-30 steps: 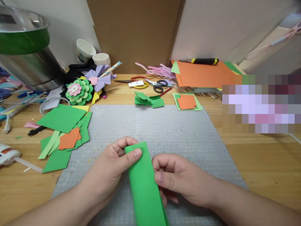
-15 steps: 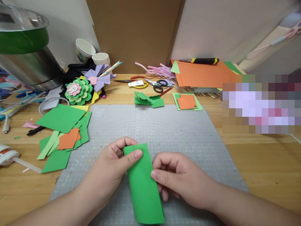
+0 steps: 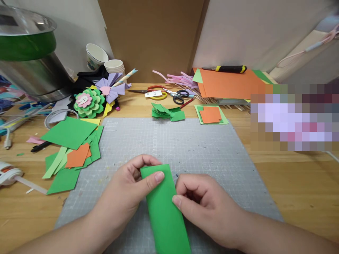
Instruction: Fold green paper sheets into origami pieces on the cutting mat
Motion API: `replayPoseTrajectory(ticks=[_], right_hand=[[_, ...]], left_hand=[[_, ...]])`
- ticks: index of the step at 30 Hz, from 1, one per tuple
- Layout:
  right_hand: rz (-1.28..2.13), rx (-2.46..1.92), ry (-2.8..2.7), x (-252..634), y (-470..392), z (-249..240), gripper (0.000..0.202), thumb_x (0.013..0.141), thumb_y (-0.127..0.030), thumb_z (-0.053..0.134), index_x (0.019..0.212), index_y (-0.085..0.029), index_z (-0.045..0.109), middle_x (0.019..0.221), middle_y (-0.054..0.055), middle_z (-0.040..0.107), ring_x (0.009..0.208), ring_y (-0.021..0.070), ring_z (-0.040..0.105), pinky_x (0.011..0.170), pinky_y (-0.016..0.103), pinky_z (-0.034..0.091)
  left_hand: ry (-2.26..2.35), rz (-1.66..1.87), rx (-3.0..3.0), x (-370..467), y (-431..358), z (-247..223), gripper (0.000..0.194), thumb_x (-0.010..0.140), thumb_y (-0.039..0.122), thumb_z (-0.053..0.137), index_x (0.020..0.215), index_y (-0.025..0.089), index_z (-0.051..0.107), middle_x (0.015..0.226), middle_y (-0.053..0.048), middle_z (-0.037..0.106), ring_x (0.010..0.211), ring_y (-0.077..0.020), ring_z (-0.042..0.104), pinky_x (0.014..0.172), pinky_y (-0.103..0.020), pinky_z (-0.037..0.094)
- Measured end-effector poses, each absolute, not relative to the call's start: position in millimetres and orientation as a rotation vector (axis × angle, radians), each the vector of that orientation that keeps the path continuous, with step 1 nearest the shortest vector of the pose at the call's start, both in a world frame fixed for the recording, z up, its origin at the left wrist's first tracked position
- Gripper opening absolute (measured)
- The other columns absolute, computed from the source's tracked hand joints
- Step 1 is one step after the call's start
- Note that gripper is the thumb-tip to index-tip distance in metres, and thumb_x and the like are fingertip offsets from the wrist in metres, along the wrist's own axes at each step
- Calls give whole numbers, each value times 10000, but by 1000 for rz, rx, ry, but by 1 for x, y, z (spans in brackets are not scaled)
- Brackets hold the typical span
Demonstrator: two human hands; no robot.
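Observation:
A folded green paper strip (image 3: pixel 168 215) slants over the grey cutting mat (image 3: pixel 127 141), its lower end cut off by the frame's bottom edge. My left hand (image 3: pixel 135 187) grips the strip's upper left part, thumb on top and fingers behind. At its right edge, my right hand (image 3: pixel 206 204) pinches the paper between thumb and curled fingers; the fingertips behind are partly hidden. Beyond the hands, at the mat's far edge, lie folded green paper pieces (image 3: pixel 168 113).
Green and orange paper scraps (image 3: pixel 70 132) lie at the left. Scissors (image 3: pixel 180 95) and a stack of small paper squares (image 3: pixel 211 115) sit behind the mat. A cutter (image 3: pixel 230 68) rests on orange sheets (image 3: pixel 233 84). A steel pot (image 3: pixel 34 74) stands back left.
The green strip has shifted slightly right and towards the bottom of the view. Both hands have moved a little right, and the right hand's lower fingers are now tucked from sight.

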State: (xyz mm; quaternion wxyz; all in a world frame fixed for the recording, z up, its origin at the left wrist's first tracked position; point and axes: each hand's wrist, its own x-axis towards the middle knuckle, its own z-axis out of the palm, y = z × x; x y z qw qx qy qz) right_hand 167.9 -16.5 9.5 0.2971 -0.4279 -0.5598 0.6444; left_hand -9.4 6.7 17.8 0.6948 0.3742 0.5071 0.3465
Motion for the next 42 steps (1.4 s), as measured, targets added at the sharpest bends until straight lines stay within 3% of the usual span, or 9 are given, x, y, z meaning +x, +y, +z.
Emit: replayPoseTrajectory(ticks=[5, 9, 13, 20, 30, 33, 36, 38, 42], right_hand=[[1610, -1145, -1384, 170, -18, 7, 232, 851, -221, 509, 636, -196, 424, 569, -59, 397, 507, 83, 361, 462, 207, 311], [1583, -1146, -1331, 171, -16, 6, 238, 853, -218, 515, 631, -196, 429, 541, -67, 396, 480, 76, 346, 439, 202, 287], [1590, -1161, -1250, 171, -14, 6, 244, 846, -237, 518, 625, -200, 420, 523, -73, 377, 454, 72, 337, 419, 204, 266], [1536, -1180, -1242, 168, -15, 5, 256, 843, -265, 531, 620, -201, 423, 523, -71, 373, 459, 79, 336, 425, 208, 273], [1411, -1137, -1346, 161, -18, -4, 213, 848, -226, 521, 640, -200, 484, 569, -44, 465, 511, 98, 417, 495, 223, 360], [1463, -1136, -1389, 162, -16, -8, 61, 847, -191, 507, 821, -211, 559, 672, -20, 545, 588, 119, 505, 549, 236, 427], [1014, -1099, -1421, 169, -15, -4, 317, 835, -162, 513, 1139, -247, 485, 991, 49, 564, 890, 182, 562, 768, 335, 482], [552, -987, -1550, 172, -15, 3, 453, 785, -148, 554, 1219, -231, 453, 1129, 89, 503, 1053, 235, 500, 926, 441, 403], [79, -979, -1978, 169, -20, 18, 234, 782, -174, 634, 1006, -236, 608, 1036, 33, 611, 1021, 232, 533, 1027, 507, 206]], left_hand=[[967, 636, 851, -8, 3, 14, 268, 680, 288, 794, 886, 179, 662, 821, 3, 675, 742, -120, 583, 654, -209, 470], [1020, 619, 794, -9, 3, 13, 232, 688, 336, 781, 768, 147, 672, 731, -4, 665, 668, -115, 562, 641, -227, 454], [1119, 705, 741, -12, 4, 13, 327, 659, 369, 795, 607, 145, 563, 597, 29, 584, 567, -86, 472, 560, -202, 379], [1124, 732, 689, -9, 6, 11, 420, 649, 377, 799, 543, 166, 451, 525, 57, 513, 523, -74, 415, 510, -190, 327], [1169, 866, 756, -11, 5, 21, 229, 702, 348, 744, 703, 186, 582, 605, 40, 587, 508, -84, 484, 479, -192, 400], [1310, 1010, 1188, -15, 5, 28, 107, 756, 274, 678, 720, 205, 605, 675, 23, 627, 588, -117, 556, 530, -220, 439], [1280, 1091, 1922, -19, 4, 37, 94, 761, 120, 615, 732, 210, 615, 721, 8, 665, 690, -149, 612, 647, -266, 466], [1169, 1062, 2261, -19, 3, 39, 125, 766, 83, 588, 767, 205, 616, 712, -2, 673, 678, -161, 615, 658, -297, 465], [1064, 971, 2509, -18, 0, 36, 111, 794, 84, 575, 802, 191, 604, 732, -17, 671, 688, -172, 604, 663, -322, 461]])
